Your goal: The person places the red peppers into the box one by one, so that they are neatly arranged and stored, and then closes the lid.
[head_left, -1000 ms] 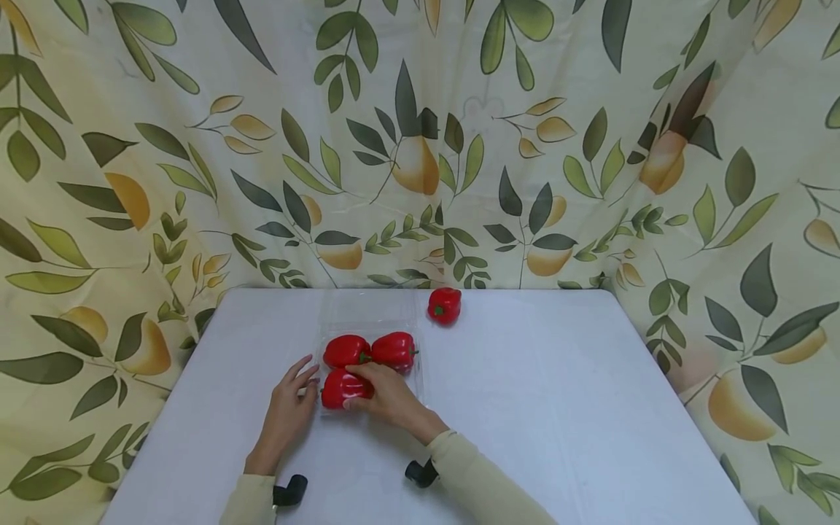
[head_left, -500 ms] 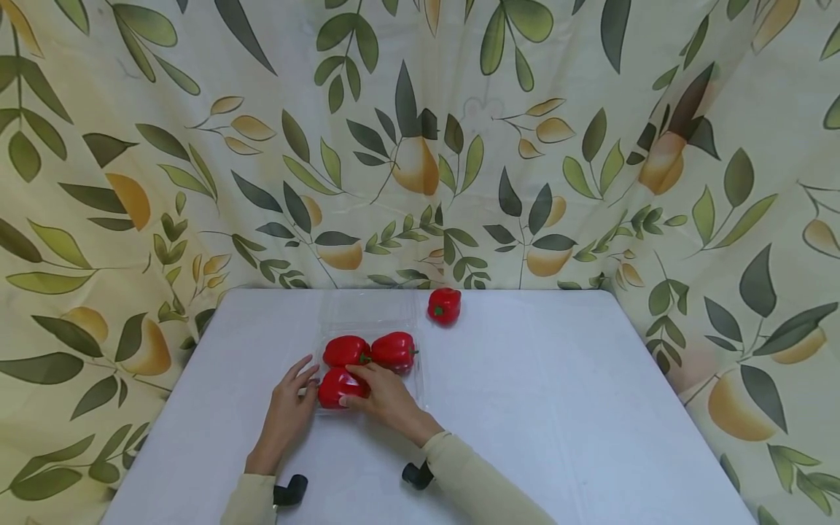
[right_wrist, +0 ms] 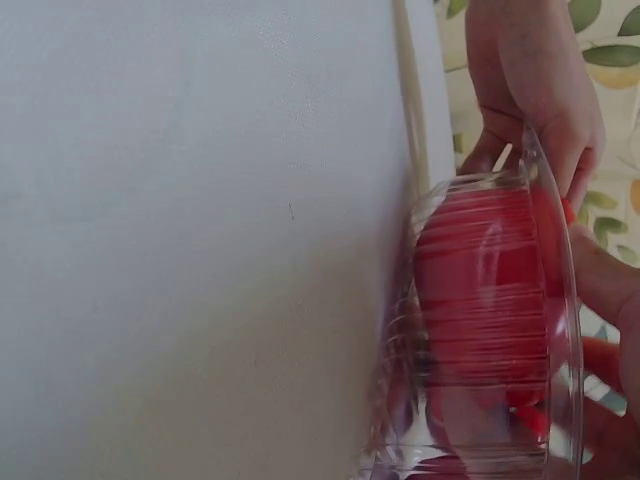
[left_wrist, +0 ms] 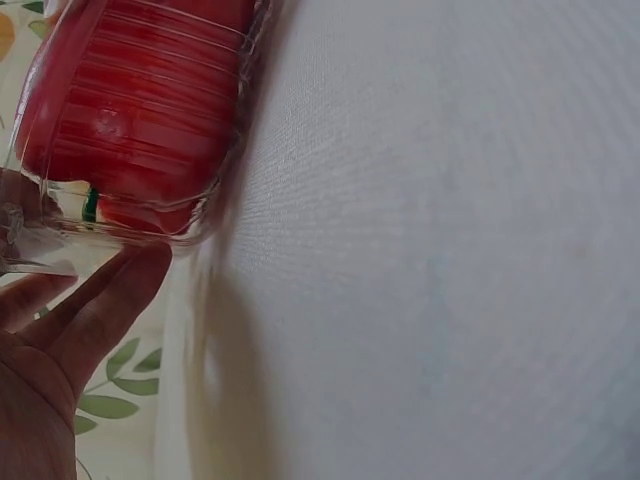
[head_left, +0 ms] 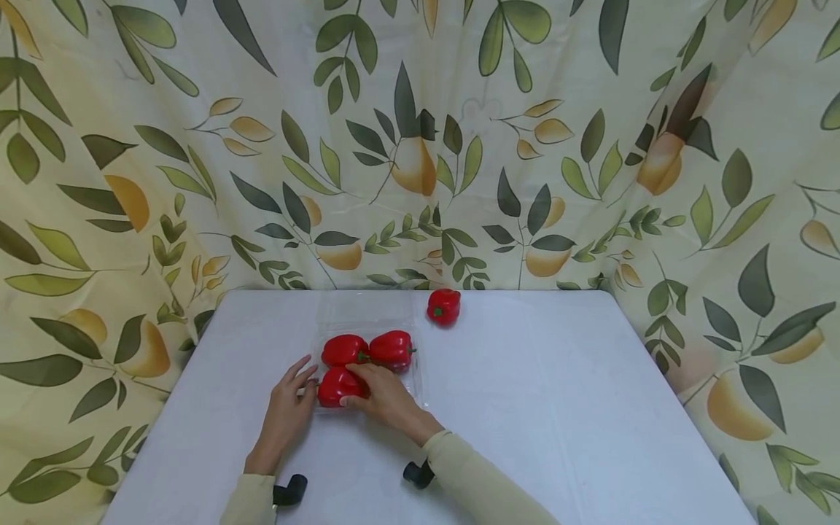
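A clear plastic clamshell container [head_left: 418, 386] lies at the table's left half, its lid [head_left: 366, 310] folded back toward the far edge. Inside it are three red bell peppers: one at the back left [head_left: 344, 350], one at the back right [head_left: 391, 351] and one at the front left [head_left: 333, 386]. My right hand [head_left: 390, 401] grips the front-left pepper, thumb on the near side and fingers over the top. Against the container's left side, my left hand [head_left: 289, 401] rests with extended fingers; the left wrist view shows its fingertips [left_wrist: 150, 262] touching the plastic wall [left_wrist: 120, 232].
A loose red bell pepper [head_left: 444, 307] sits near the table's back edge, just right of the lid. The white table [head_left: 558, 408] extends to the right. Behind it hangs a leaf-patterned curtain [head_left: 459, 168]. A black camera piece [head_left: 290, 490] sits at the left wrist.
My right hand and the front-left pepper have moved slightly left, toward the container's left wall. The left hand stays in place.
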### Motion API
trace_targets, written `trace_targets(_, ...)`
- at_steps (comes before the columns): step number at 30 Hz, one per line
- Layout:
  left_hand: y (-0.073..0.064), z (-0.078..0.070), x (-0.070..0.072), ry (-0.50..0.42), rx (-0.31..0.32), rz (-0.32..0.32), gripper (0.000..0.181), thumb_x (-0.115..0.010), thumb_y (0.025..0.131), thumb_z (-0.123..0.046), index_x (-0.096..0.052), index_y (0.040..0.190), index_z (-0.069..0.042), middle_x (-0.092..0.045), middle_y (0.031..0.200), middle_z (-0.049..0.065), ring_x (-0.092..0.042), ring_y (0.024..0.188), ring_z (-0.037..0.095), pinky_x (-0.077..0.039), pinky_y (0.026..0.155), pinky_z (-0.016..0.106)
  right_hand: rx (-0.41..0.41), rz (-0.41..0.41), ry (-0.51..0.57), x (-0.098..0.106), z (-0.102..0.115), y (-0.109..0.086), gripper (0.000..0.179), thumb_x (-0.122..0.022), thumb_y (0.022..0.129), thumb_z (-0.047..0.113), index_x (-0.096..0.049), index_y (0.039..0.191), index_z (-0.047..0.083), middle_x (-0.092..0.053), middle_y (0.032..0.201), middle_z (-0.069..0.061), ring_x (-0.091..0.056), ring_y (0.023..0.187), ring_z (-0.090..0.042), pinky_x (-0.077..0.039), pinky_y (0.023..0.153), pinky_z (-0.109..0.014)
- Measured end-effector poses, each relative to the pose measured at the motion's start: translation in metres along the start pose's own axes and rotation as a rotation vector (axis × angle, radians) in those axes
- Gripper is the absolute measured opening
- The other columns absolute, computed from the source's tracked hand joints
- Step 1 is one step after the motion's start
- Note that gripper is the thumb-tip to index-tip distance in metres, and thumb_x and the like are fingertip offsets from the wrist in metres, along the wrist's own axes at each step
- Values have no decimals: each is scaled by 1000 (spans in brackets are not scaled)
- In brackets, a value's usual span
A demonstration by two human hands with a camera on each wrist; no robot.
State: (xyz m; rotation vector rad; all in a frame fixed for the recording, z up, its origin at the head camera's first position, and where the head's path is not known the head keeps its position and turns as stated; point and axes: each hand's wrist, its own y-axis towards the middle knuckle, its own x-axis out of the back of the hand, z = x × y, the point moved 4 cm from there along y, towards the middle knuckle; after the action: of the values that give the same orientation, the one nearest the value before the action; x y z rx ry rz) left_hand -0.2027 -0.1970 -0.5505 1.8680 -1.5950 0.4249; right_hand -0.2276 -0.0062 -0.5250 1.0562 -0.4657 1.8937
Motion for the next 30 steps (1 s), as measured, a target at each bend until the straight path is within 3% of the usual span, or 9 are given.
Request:
trace_targets(7,0,-1,1,-7,-18,-10,35,-57,96,-7,-62,130,0,-49,148,13,-69,108,30,-59,86,39,33,5,-25,2,1,1,68,-72,86,45,-49,146,23,-57,138,-2,-54,124,-19,-54,101,-35)
trace_targets(13,2,-3,2,-19,-35,-18,34,-56,96,-7,-62,129,1,-50,147,14,-70,106,30,-59,86,39,7,0,-12,3,-1,3,68,-72,85,46,-50,145,24,-58,127,-3,-56,114,-15,-58,92,-27)
trace_targets(30,0,1,2,-13,2,0,36,-58,96,-8,-61,131,-1,-48,149,12,-70,107,30,-59,86,38,19,27,-47,9,1,0,76,-81,77,42,-50,143,21,-58,133,-2,-55,121,-17,-59,92,-32)
